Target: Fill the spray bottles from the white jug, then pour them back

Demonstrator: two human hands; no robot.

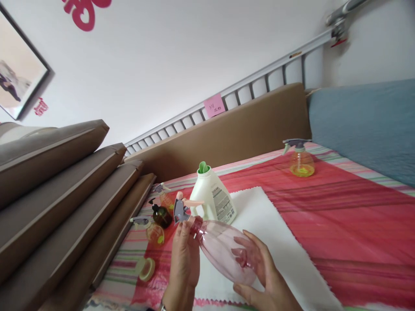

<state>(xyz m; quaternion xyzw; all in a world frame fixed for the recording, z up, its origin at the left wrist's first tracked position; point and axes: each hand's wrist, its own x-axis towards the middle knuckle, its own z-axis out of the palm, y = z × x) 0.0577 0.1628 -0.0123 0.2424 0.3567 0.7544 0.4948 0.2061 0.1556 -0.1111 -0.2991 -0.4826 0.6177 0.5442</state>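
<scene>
A pink see-through spray bottle (pixel 218 245) is held tilted above the white cloth, its grey and peach trigger head up to the left. My left hand (pixel 185 252) closes its fingers around the neck, just under the trigger head. Around the rounded base wraps my right hand (pixel 264 272), its fingers partly seen through the plastic. No liquid shows inside the bottle. Right behind it stands a white detergent jug (pixel 212 194) with a green spout in its uncapped mouth.
On the left stand a dark pump bottle (pixel 161 216), two spray bottles and a pale green cap (pixel 147 268). A spray bottle with yellow liquid (pixel 301 165) is at the back right. Stacked brown cushions (pixel 65 207) line the left side; a white cloth (pixel 259 207) lies on red fabric (pixel 343 224).
</scene>
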